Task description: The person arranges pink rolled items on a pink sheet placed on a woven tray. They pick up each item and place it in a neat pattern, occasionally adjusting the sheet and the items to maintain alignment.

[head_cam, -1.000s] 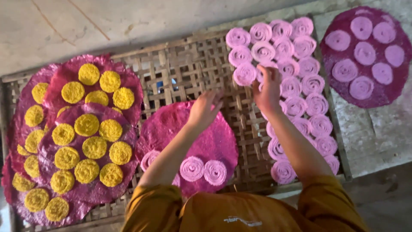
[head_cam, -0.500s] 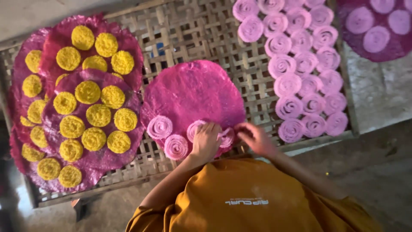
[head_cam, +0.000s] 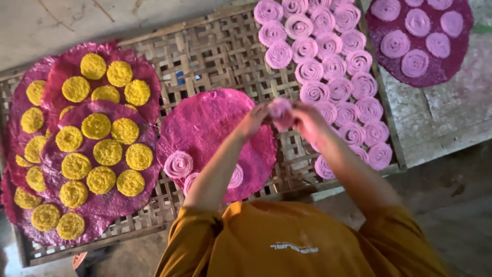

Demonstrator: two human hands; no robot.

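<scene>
My left hand (head_cam: 255, 119) and my right hand (head_cam: 304, 119) meet above the woven bamboo tray (head_cam: 205, 56), both closed on one pale pink spiral disc (head_cam: 281, 113). Below them lies a round magenta sheet (head_cam: 212, 125) bearing pink spiral discs (head_cam: 178, 164) near its front edge, two partly hidden by my left arm. To the right, several loose pink spiral discs (head_cam: 328, 66) lie in rows on the tray.
On the left, overlapping magenta sheets (head_cam: 102, 66) carry several yellow discs (head_cam: 96, 125). A dark purple sheet (head_cam: 435, 72) with pink spirals rests on a concrete slab (head_cam: 451, 113) at top right. My orange shirt (head_cam: 287, 241) fills the bottom.
Both hands rose from the front edge of the magenta sheet and now hold a pink spiral disc between them. The view shifted slightly.
</scene>
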